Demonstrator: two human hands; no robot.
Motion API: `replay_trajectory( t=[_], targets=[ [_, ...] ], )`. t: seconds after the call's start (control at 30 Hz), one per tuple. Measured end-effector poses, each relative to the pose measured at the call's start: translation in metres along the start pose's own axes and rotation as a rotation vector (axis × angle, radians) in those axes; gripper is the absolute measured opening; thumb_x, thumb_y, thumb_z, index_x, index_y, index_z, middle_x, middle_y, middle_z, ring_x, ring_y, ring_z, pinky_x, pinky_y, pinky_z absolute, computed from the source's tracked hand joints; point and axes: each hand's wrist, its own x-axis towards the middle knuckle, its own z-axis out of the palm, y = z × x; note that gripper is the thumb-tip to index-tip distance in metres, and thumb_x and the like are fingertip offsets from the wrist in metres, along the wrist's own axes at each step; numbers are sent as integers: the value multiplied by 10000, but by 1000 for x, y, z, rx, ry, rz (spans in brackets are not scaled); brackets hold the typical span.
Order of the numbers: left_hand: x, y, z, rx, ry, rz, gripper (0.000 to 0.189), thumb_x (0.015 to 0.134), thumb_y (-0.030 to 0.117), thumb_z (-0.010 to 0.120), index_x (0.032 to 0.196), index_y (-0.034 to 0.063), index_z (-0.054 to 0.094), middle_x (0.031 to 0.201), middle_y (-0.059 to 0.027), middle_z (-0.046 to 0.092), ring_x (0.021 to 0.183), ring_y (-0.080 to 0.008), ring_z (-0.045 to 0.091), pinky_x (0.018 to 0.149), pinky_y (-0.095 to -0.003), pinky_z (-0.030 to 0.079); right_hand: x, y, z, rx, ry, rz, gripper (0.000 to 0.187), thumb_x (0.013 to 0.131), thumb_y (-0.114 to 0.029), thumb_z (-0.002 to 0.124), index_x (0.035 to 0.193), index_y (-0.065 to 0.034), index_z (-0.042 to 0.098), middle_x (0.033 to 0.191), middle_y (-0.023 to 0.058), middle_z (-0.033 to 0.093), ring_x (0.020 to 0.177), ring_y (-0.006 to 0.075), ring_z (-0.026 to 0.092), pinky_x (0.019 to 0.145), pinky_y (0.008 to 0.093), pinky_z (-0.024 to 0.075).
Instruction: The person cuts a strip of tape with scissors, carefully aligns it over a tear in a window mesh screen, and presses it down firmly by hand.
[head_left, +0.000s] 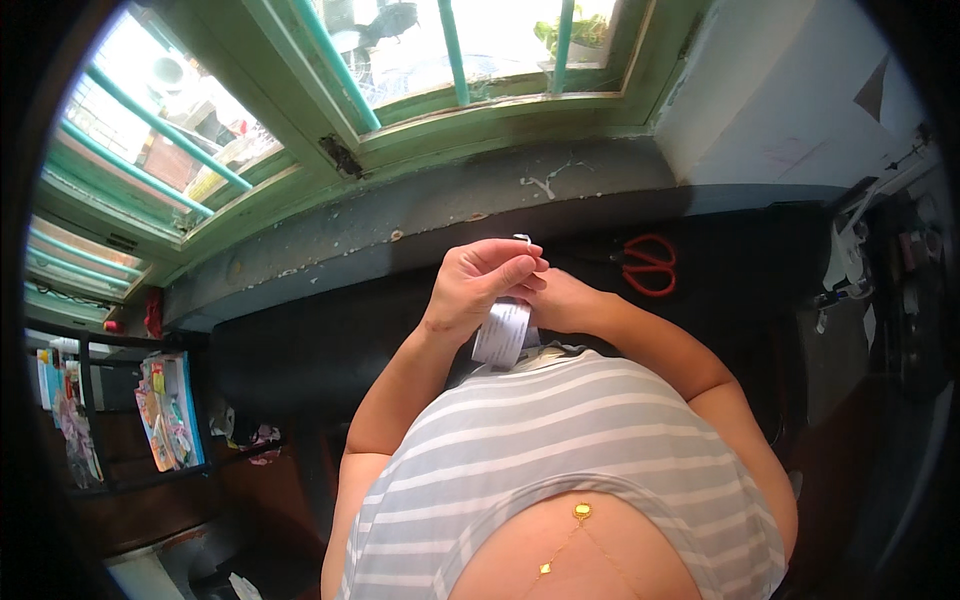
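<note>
In front of my striped shirt, my left hand (480, 281) pinches a thin white strip (523, 238) between thumb and forefinger; its upper end curls above the fingertips. My right hand (559, 300) is close against the left, its fingers mostly hidden behind it, so its grip does not show. Below the fingers hangs a white printed label (502, 334), with small writing on it. Some pale and dark fabric (551, 354) lies under the label, partly hidden by my shirt. Scissors with red handles (651, 265) rest on the dark surface to the right of my hands.
Beyond the dark surface (300, 356) runs a worn grey window ledge (450, 202) under green-framed windows with turquoise bars (454, 52). A black shelf rack (97, 420) with packets stands at the left. White and metal items (847, 262) are at the right by the wall.
</note>
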Motion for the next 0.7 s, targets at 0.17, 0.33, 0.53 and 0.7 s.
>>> replay_trajectory(
  t=[0.17,0.33,0.53,0.7],
  targets=[
    [11,-22,-14,180,147,104,158,810,69,634,938,-22,617,831,-115,647,694,-154,636,612,-254,540,-26,21,-39,278,29,93,326,759,-15,616,1083,-30,576,876,82,622,766,164,597,681,270,494],
    [8,-25,-12,347,115,174,97,802,12,621,892,-20,638,807,-63,630,715,-104,601,658,-228,517,-25,9,-50,896,345,176,274,916,-170,494,1106,14,567,861,60,617,749,91,579,625,211,492],
    [4,-25,-12,538,-66,395,111,819,-47,562,914,-27,616,865,-75,598,744,-128,594,666,-228,501,-17,-10,-47,996,205,169,383,922,-288,472,1117,30,558,829,43,566,666,67,525,537,186,453],
    [0,-17,-10,715,-126,461,121,824,-56,549,915,-20,618,835,-75,591,738,-132,591,663,-231,498,-11,-4,-42,1405,220,157,368,912,-271,496,1092,42,569,815,47,576,668,74,528,540,185,444]
  ],
)
